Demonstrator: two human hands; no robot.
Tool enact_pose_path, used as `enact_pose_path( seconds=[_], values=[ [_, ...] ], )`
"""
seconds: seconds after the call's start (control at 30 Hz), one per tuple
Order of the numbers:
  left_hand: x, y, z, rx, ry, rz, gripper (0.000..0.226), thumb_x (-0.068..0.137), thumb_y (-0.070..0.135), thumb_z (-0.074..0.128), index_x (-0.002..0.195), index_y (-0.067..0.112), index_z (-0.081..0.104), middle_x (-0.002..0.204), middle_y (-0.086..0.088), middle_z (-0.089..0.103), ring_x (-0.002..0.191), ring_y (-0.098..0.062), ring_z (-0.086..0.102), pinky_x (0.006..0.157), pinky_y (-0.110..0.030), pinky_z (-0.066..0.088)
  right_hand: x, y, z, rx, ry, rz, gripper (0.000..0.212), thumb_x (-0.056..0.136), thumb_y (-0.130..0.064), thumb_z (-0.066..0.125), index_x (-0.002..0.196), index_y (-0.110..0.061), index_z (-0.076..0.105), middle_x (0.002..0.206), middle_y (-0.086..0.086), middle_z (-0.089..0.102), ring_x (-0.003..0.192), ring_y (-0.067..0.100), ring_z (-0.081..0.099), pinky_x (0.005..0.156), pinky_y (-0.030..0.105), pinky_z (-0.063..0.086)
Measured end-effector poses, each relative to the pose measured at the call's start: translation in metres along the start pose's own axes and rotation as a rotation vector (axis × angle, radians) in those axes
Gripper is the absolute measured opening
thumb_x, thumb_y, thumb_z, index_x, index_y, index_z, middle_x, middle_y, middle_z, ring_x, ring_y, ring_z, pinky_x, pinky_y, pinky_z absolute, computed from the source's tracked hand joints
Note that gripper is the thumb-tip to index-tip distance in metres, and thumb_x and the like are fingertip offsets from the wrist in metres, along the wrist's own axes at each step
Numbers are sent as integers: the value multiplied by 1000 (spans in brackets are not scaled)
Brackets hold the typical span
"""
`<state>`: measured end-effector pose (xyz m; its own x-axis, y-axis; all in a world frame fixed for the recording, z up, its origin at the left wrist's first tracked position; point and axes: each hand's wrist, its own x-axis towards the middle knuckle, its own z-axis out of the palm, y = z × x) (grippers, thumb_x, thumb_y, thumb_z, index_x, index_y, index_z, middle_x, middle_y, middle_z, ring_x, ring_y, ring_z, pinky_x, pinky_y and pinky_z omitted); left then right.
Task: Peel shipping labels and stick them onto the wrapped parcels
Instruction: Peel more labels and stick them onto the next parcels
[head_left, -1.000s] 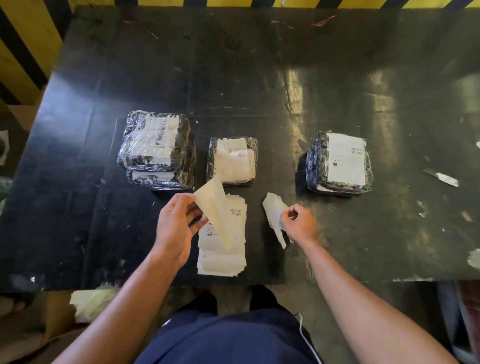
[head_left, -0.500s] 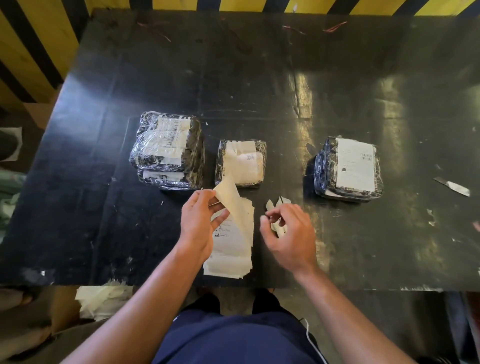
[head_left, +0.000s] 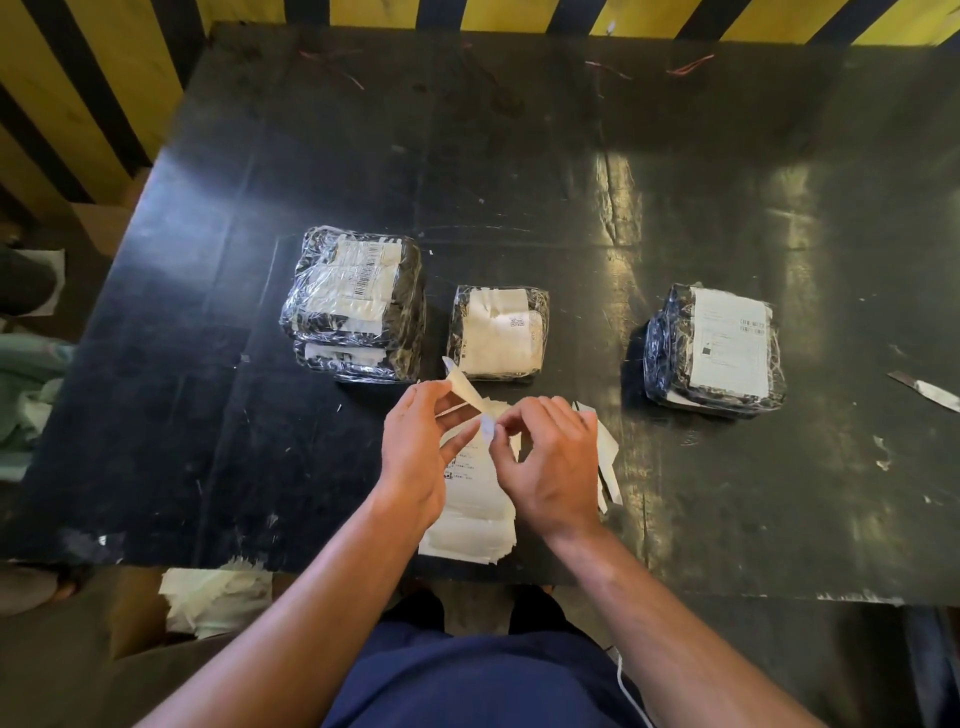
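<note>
A pile of white shipping labels (head_left: 470, 525) lies at the near edge of the black table (head_left: 519, 171). Over it, my left hand (head_left: 415, 452) pinches one lifted label (head_left: 464, 387) that sticks up and away from me. My right hand (head_left: 550, 457) meets it from the right, thumb and forefinger nipping the label's lower corner. Beyond the hands stand wrapped parcels: a stack of two (head_left: 356, 304) at the left, a small one (head_left: 498, 332) in the middle, and one (head_left: 714, 351) with a full label at the right.
Loose backing strips (head_left: 608, 462) lie just right of my right hand. A paper scrap (head_left: 927, 391) rests near the table's right edge. Crumpled paper (head_left: 215, 600) lies on the floor below the front left edge. A yellow and black striped wall (head_left: 78, 88) runs behind.
My right hand has let go of the backing strip it held, moved left, and now grips the corner of the label in my left hand. The left hand stayed over the pile.
</note>
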<state>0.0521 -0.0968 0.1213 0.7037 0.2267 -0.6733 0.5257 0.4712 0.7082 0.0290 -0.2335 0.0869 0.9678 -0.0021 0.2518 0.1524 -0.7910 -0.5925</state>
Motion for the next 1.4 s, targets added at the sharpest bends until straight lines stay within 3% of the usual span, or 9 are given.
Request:
enact_pose_path(
  seconds=[0.17, 0.27, 0.37, 0.47, 0.73, 0.87, 1.03, 1.2, 1.4],
  values=[
    [3, 5, -7, 190, -29, 122, 38, 105, 47, 53, 113, 15, 71, 109, -7, 78, 102, -22, 75, 91, -38, 60, 24, 17, -12, 474, -9, 445, 15, 86, -11, 78, 78, -21, 71, 76, -8, 72, 71, 6, 65, 70, 24, 52],
    [17, 8, -16, 412, 44, 209, 19, 102, 34, 65, 111, 19, 71, 108, -2, 76, 103, -18, 73, 94, -37, 59, 37, 37, -22, 832, -119, 760, 9, 88, -8, 80, 82, -14, 75, 89, 7, 79, 83, 19, 70, 85, 41, 58],
    [29, 10, -20, 476, -53, 113, 22, 100, 33, 68, 119, 21, 72, 114, -2, 76, 106, -16, 73, 98, -37, 58, 41, 51, -25, 1016, -196, 898, 14, 89, -8, 78, 78, -15, 78, 101, 13, 81, 92, 29, 68, 96, 55, 51],
    [36, 12, -16, 470, -162, 72, 23, 99, 32, 69, 118, 18, 72, 113, 0, 79, 107, -16, 74, 99, -38, 57, 42, 56, -21, 1088, -203, 950, 12, 89, -6, 77, 80, -13, 77, 105, 15, 81, 96, 32, 63, 92, 49, 44],
    [64, 0, -5, 527, -92, 134, 9, 95, 24, 76, 101, 17, 76, 99, 5, 82, 96, -12, 77, 82, -27, 58, 50, 60, 0, 874, -146, 915, 6, 90, -3, 76, 92, 1, 72, 95, 11, 80, 66, 6, 69, 60, 17, 53],
    [83, -10, 7, 625, 17, 193, 9, 91, 26, 81, 97, 23, 76, 93, 8, 79, 90, -8, 75, 79, -24, 58, 59, 69, 27, 666, -80, 910, 8, 88, -6, 80, 87, -5, 72, 91, 4, 79, 87, 18, 75, 76, 32, 63],
    [117, -11, 28, 711, 132, 237, 11, 93, 27, 79, 100, 22, 73, 93, 7, 74, 88, -6, 70, 71, -18, 51, 89, 77, 57, 513, -17, 905, 11, 87, -14, 82, 83, -16, 72, 85, -8, 74, 82, 10, 68, 67, 25, 51],
    [154, -7, 43, 750, 155, 216, 14, 95, 25, 76, 105, 20, 69, 95, 7, 71, 87, -6, 68, 69, -26, 58, 122, 89, 83, 448, 1, 916, 9, 87, -18, 83, 85, -16, 74, 86, -7, 74, 83, 11, 69, 78, 32, 57],
    [185, -5, 52, 800, 192, 214, 12, 95, 25, 76, 104, 22, 69, 91, 11, 70, 80, 0, 65, 59, -18, 50, 140, 97, 102, 409, -12, 962, 10, 91, -25, 80, 87, -20, 72, 90, -10, 72, 84, 8, 66, 72, 32, 57]
  ],
)
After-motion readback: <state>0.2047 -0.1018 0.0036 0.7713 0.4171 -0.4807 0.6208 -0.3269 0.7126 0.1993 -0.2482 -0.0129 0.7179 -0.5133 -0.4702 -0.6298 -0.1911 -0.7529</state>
